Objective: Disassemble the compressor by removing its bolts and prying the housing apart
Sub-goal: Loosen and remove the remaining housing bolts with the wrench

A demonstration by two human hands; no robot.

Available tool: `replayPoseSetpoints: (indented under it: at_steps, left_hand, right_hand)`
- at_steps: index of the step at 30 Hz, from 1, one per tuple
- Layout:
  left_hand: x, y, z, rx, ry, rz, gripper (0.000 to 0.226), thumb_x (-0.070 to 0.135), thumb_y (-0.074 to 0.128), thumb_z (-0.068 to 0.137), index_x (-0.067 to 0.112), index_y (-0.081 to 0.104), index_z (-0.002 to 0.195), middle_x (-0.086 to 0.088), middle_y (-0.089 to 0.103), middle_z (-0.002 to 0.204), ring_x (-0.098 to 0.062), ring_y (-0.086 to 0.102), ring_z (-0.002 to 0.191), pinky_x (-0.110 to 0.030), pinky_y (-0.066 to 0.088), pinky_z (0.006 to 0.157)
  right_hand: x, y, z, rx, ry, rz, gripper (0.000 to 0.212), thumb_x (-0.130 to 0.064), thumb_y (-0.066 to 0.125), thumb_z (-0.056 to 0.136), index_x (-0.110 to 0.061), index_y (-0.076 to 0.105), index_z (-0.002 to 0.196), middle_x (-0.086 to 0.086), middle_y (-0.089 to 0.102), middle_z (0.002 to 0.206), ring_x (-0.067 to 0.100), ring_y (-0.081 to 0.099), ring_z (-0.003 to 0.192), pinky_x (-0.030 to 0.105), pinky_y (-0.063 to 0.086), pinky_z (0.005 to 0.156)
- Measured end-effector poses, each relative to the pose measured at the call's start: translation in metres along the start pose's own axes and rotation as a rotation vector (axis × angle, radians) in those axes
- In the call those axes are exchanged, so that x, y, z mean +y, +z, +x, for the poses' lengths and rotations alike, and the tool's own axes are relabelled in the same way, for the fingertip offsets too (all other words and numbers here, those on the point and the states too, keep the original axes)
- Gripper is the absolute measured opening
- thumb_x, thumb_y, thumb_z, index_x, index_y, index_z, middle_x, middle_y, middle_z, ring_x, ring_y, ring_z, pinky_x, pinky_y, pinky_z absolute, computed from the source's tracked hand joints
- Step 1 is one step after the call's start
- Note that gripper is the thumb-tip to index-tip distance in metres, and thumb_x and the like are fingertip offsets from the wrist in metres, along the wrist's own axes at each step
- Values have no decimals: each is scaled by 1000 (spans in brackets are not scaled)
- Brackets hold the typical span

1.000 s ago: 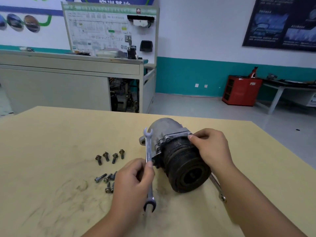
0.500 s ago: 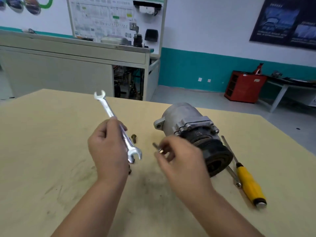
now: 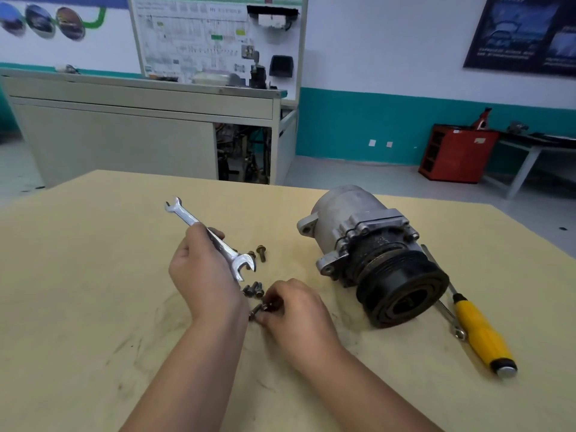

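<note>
**A:** What do the hands have hold of?

**B:** The left hand (image 3: pixel 202 275) is curled round the middle of a wrench (image 3: pixel 212 238). One open end points to 10 o'clock, the other to 4. The right hand (image 3: pixel 296 310), at 4 o'clock from the left, pinches a bolt (image 3: pixel 256 310) in its fingertips, low over the table.

**A:** And around them?

**B:** Loose bolts (image 3: pixel 253 289) lie between the two hands, with a couple more at 12 o'clock by the wrench's near end.

**A:** Where's the compressor?

**B:** The compressor (image 3: pixel 371 254) lies on its side at 3 o'clock from the hands, and neither hand touches it. Its black pulley faces 5 o'clock and its grey body points to 11. At 4 o'clock from it lies a screwdriver (image 3: pixel 480 332) with a yellow handle. A second wrench (image 3: pixel 448 316) sits just beside that, partly hidden by the pulley.

**A:** The surface?

**B:** A pale yellow table (image 3: pixel 93 275), smudged dark near the forearms.

**A:** The room?

**B:** There's a grey bench (image 3: pixel 124 135) at 11 o'clock with a diagram board (image 3: pixel 212 35) on it. The wall is white with a teal band (image 3: pixel 358 126), and a red cabinet (image 3: pixel 455 154) stands at 1 o'clock. A dark poster (image 3: pixel 523 29) hangs above it.
</note>
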State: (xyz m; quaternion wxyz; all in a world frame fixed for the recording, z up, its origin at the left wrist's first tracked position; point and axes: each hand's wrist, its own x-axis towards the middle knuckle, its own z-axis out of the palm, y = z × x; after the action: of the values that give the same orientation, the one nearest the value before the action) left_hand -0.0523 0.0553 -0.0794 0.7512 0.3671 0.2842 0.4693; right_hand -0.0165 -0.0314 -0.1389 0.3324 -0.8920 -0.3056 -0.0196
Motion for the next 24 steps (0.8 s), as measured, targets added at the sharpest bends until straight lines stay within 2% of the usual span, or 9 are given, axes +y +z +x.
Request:
replayPoseSetpoints:
  at_steps: [5, 8, 11, 13, 15, 17, 19, 21, 24]
  left_hand:
    - [-6, 2, -6, -66, 10, 34, 37, 15, 46, 84, 18, 49, 47, 10, 33, 39, -12, 29, 34, -10, 22, 35]
    - [-8, 2, -10, -178, 22, 92, 42, 16, 48, 85, 19, 53, 43, 9, 35, 39, -11, 31, 34, -13, 25, 35]
    - [-11, 2, -13, -325, 47, 253, 42, 28, 55, 89, 18, 61, 49, 8, 39, 44, -15, 36, 44, -21, 31, 44]
    - [-12, 3, -18, -432, 70, 333, 39, 36, 59, 89, 16, 67, 57, 5, 40, 47, -22, 37, 52, -30, 34, 54]
    - [-13, 3, -27, -544, 63, 346, 35, 45, 62, 83, 17, 72, 63, 1, 44, 45, -21, 40, 45, -25, 35, 49]
    - [-13, 3, -37, -652, 21, 345, 38, 54, 61, 71, 19, 75, 70, 0, 51, 45, -15, 38, 29, -18, 32, 35]
    - [-15, 4, -45, -778, 6, 352, 41, 57, 60, 65, 21, 77, 76, -3, 54, 46, -16, 38, 23, -19, 32, 31]
    - [-20, 5, -49, -884, 88, 377, 40, 58, 60, 66, 24, 78, 79, -2, 54, 50, -11, 52, 36, -24, 44, 41]
    - [-34, 3, -52, -952, 382, 487, 33, 55, 67, 76, 25, 79, 80, 7, 59, 63, 2, 58, 65, -11, 40, 64]
  right_hand:
    - [-1, -6, -11, 45, -53, 76, 24, -12, 55, 85, -21, 53, 107, -6, 51, 101, 15, 47, 90, 27, 40, 76]
    - [-7, -14, -15, 113, -74, 192, 17, -4, 45, 86, -18, 54, 92, -4, 53, 95, 12, 48, 82, 23, 40, 71]
    - [-14, -28, -15, 171, 23, 537, 25, -18, 44, 95, -21, 49, 71, -6, 51, 70, 7, 44, 61, 18, 35, 59]
    - [-15, -43, -16, 71, 92, 819, 36, -30, 43, 98, -18, 51, 66, -5, 52, 58, 9, 47, 53, 22, 41, 55]
    - [-14, -57, -19, -172, 83, 1014, 40, -43, 44, 93, -14, 57, 69, -1, 58, 56, 16, 53, 51, 23, 46, 50]
    - [-10, -67, -24, -316, 22, 1036, 40, -49, 47, 82, -11, 56, 74, 3, 59, 58, 21, 53, 53, 25, 46, 51]
    - [-3, -76, -30, -342, -17, 997, 35, -46, 51, 83, -12, 52, 76, -1, 56, 54, 17, 50, 50, 21, 42, 49]
    - [8, -87, -36, -358, -70, 983, 30, -38, 51, 92, -15, 50, 74, -6, 52, 46, 9, 46, 42, 16, 37, 45]
    - [30, -111, -41, -295, -105, 939, 23, -30, 47, 90, -16, 53, 72, -5, 45, 40, 8, 38, 34, 19, 33, 41]
